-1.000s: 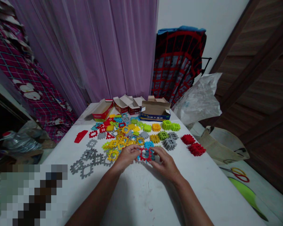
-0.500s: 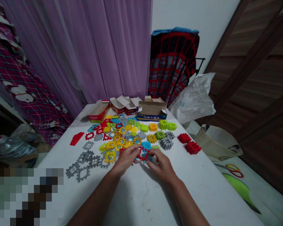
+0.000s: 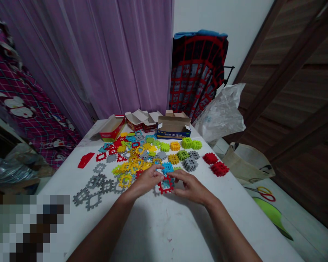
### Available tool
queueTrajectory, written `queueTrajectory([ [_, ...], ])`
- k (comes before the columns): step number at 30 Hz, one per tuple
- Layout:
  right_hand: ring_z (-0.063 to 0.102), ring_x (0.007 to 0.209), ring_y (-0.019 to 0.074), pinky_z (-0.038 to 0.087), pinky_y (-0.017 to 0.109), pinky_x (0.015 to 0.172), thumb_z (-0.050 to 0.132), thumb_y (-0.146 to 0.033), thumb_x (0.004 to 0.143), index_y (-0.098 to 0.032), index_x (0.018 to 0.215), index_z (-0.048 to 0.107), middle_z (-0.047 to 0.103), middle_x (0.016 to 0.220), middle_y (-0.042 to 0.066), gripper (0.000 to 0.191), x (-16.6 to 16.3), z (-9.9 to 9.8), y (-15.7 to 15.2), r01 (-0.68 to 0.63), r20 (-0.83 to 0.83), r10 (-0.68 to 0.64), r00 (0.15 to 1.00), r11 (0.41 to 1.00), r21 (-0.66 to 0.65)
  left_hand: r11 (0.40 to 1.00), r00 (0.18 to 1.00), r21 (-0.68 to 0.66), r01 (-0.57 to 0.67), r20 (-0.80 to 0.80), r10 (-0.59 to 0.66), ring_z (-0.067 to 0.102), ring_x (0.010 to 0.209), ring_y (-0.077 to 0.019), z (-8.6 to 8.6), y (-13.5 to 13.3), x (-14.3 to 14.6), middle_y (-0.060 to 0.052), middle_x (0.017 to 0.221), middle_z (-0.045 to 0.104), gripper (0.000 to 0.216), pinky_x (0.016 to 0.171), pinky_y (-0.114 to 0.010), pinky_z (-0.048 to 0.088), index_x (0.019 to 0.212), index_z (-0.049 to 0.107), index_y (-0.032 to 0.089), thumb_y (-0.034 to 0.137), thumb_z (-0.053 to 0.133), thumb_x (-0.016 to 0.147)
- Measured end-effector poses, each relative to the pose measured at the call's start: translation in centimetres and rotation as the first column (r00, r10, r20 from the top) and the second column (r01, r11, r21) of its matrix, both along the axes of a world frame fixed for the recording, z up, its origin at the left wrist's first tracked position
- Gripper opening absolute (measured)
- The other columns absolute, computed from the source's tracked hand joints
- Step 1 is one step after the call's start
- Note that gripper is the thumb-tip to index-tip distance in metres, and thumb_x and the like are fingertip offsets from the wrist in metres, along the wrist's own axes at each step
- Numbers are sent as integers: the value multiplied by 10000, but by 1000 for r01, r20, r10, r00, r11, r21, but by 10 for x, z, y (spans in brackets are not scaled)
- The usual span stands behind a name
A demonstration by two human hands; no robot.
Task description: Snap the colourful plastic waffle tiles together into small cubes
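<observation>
A red toothed square building piece (image 3: 166, 185) with an open middle rests low over the white table between my hands, with some light blue visible through it. My left hand (image 3: 150, 179) is at its upper left, thumb and fingers stretched out and parted, holding nothing. At the right side, my right hand (image 3: 190, 186) has its index finger and thumb spread around the piece's edge; whether they touch it is hard to tell. Just beyond stands a light blue stack (image 3: 168, 167) of similar pieces. A mixed heap of mostly yellow pieces (image 3: 133, 160) spreads behind my left hand.
Loose grey pieces (image 3: 94, 201) lie at the left. Sorted stacks, among them grey (image 3: 190, 164), lime green (image 3: 187, 142) and red (image 3: 220, 169), stand at the right. Open boxes, one blue (image 3: 173, 134), line the back. Scissors (image 3: 264, 194) lie beyond the right edge.
Both hands have loosened around the red piece and their fingers have parted. The piece now sits lower, nearer to me. The whole view has shifted slightly.
</observation>
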State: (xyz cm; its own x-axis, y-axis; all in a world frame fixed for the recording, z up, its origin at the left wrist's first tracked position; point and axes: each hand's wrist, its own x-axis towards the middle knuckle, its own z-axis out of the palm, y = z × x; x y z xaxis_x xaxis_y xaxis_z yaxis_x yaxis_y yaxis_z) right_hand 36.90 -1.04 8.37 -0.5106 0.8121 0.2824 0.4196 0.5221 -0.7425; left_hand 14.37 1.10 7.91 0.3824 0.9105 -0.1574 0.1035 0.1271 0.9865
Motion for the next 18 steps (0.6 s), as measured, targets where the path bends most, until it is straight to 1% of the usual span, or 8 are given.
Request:
queueTrajectory([
  [3, 635, 872, 162, 529, 271, 703, 693, -224, 747, -272, 1268, 622, 665, 1138, 50, 528, 1, 7, -4, 7, 29, -6, 1000, 1000, -18, 999, 998, 15, 43, -36, -43, 534, 600, -97, 2, 2, 2, 26, 722, 626, 512, 555, -202, 344, 1180, 596, 178, 372, 721, 723],
  [6, 638, 889, 167, 534, 289, 744, 677, -192, 733, -258, 1214, 636, 670, 1125, 47, 487, 1, 10, -8, 18, 50, -18, 999, 1000, -3, 996, 995, 10, 87, -54, -86, 536, 607, -99, 5, 3, 5, 23, 728, 632, 517, 560, -204, 354, 1183, 598, 171, 365, 724, 720],
  [9, 639, 977, 192, 532, 331, 839, 673, -191, 721, -246, 1150, 639, 668, 1126, 50, 433, 1, 6, -10, 59, 36, -62, 997, 994, 95, 996, 996, -15, 85, -39, -86, 549, 617, -104, 8, 4, 10, 4, 769, 660, 551, 557, -207, 367, 1188, 597, 171, 403, 743, 710],
  [11, 627, 1059, 221, 521, 366, 894, 700, -243, 719, -246, 1116, 637, 656, 1163, 67, 402, 3, -3, -11, 141, 4, -144, 990, 970, 196, 999, 999, -12, 30, -9, -30, 587, 661, -119, 7, 5, 12, -28, 854, 691, 572, 577, -217, 403, 1194, 599, 180, 446, 747, 711],
  [13, 609, 1117, 258, 508, 409, 924, 730, -323, 718, -243, 1075, 639, 638, 1211, 95, 376, 10, -15, -12, 285, -26, -290, 957, 912, 296, 995, 996, 41, -87, 12, 87, 637, 770, -148, 5, 4, 10, -65, 963, 709, 550, 659, -242, 462, 1171, 619, 187, 472, 742, 716],
  [15, 592, 1147, 294, 490, 457, 936, 737, -395, 725, -235, 1048, 640, 619, 1248, 124, 373, 22, -30, -13, 453, -53, -471, 881, 805, 384, 957, 967, 144, -253, 2, 255, 659, 888, -179, 0, 3, 4, -84, 1020, 713, 489, 767, -274, 497, 1126, 643, 188, 474, 721, 738],
  [17, 576, 1160, 312, 467, 493, 946, 714, -449, 751, -229, 1050, 635, 610, 1257, 135, 380, 40, -43, -14, 597, -94, -629, 772, 665, 450, 869, 899, 277, -410, -39, 436, 666, 939, -199, -10, -2, -7, -86, 1019, 719, 425, 812, -300, 515, 1111, 647, 191, 466, 664, 787],
  [18, 573, 1159, 315, 458, 503, 949, 698, -473, 763, -225, 1051, 632, 609, 1252, 136, 386, 51, -50, -14, 658, -123, -694, 709, 588, 471, 821, 859, 340, -459, -67, 508, 672, 936, -203, -16, -5, -14, -89, 1041, 721, 405, 807, -310, 525, 1132, 638, 196, 454, 625, 820],
])
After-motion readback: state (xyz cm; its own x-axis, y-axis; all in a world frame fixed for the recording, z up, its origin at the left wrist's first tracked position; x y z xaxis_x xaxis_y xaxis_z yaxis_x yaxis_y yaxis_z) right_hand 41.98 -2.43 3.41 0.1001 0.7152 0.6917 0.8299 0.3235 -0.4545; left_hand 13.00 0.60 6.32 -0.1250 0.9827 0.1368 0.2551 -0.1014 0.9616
